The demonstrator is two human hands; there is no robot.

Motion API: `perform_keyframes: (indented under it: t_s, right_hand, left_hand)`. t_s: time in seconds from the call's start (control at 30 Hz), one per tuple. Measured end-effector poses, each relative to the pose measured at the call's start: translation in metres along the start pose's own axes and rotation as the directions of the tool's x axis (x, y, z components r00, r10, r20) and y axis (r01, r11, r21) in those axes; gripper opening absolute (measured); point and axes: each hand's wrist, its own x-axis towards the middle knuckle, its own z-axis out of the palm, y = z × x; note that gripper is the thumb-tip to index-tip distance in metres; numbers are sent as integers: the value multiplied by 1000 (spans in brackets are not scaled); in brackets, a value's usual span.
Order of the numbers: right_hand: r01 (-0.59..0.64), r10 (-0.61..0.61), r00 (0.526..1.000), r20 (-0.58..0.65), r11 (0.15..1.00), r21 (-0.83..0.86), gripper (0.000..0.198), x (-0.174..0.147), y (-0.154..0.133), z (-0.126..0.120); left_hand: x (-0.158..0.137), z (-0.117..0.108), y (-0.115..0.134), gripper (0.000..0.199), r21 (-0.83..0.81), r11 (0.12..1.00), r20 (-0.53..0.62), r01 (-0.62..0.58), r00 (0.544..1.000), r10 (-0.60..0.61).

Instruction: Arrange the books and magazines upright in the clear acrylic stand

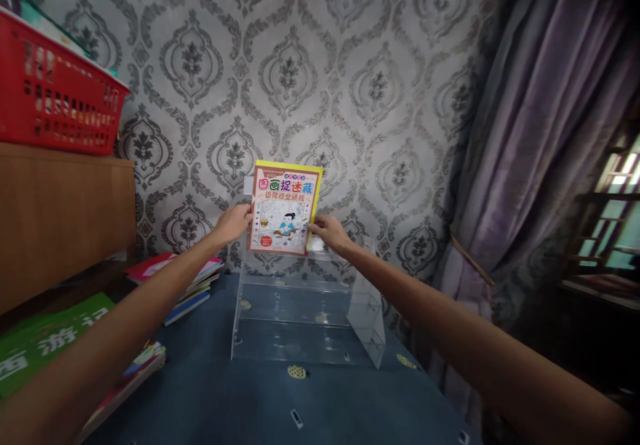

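A picture-puzzle book (284,208) with a pink cover and colourful Chinese title stands upright at the top of a clear plastic tiered book rack (367,315). A yellow edge shows behind its cover along the top and right; whether that is a second book I cannot tell. My left hand (234,223) grips the book's left edge, fingertips partly hidden behind it. On the right edge, my right hand (330,233) is closed with thumb and fingers pinching the book. The rack's lower tiers, below both hands, are see-through down to the tablecloth.
A dark blue patterned tablecloth (260,398) lies under the rack. To the left are a stack of books (193,291) and a green book (55,338) on top of others. A red basket (60,91) sits on a wooden cabinet (65,218). Purple curtains (525,118) hang at right.
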Motion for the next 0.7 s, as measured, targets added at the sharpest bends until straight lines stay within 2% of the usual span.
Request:
perform_keyframes:
  t_s: [0.4, 0.7]
  right_hand:
    - [42, -42, 999, 5, 998, 35, 15, 0, 0, -2]
    - [67, -66, 998, -5, 993, 99, 14, 3, 5, 1]
  left_hand:
    - [1, 4, 3, 29, 57, 998, -1, 28, 1000, -28]
    - [10, 2, -5, 29, 39, 999, 17, -18, 1000, 18]
